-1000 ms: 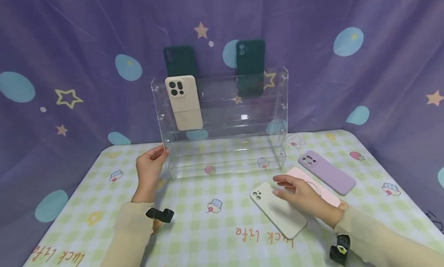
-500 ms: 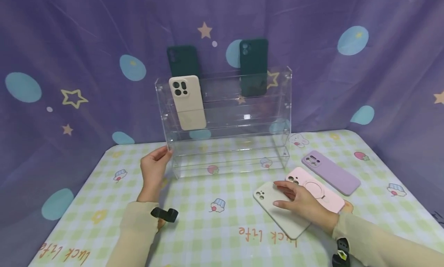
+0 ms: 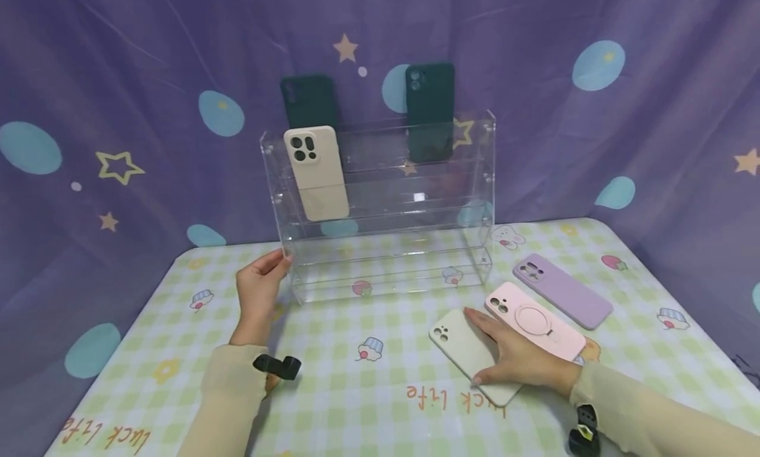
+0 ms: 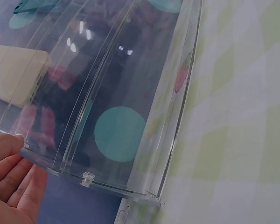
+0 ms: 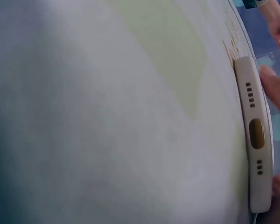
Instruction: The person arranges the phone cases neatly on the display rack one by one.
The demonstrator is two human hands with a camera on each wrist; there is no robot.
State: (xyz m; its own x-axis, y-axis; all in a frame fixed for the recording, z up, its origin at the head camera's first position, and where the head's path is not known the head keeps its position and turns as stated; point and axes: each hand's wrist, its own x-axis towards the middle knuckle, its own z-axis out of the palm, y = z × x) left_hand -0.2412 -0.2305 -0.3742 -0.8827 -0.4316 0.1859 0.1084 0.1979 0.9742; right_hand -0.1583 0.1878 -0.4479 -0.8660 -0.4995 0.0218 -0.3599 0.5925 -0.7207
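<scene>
A clear acrylic tiered display stand (image 3: 392, 213) stands at the back of the table. My left hand (image 3: 259, 291) pinches its left side edge, thumb in front; the left wrist view shows the fingers (image 4: 21, 184) at that edge. On the right, my right hand (image 3: 513, 358) spans a white phone case (image 3: 466, 345) lying flat, thumb at its near long edge and fingers at its far one. In the right wrist view, the bottom end of the white case (image 5: 256, 140) shows its port cutout between thumb and fingers. Part of the case is hidden under the hand.
A pink phone case (image 3: 561, 336) with a ring and a purple phone case (image 3: 564, 293) lie beyond the right hand. On the stand lean a beige phone case (image 3: 323, 196) and two dark green cases, left (image 3: 309, 101) and right (image 3: 430, 107). A purple curtain hangs behind.
My right hand has lowered from above the white case onto it, its thumb moving down to the near edge; the pink case shows more fully. My left hand stays at the stand.
</scene>
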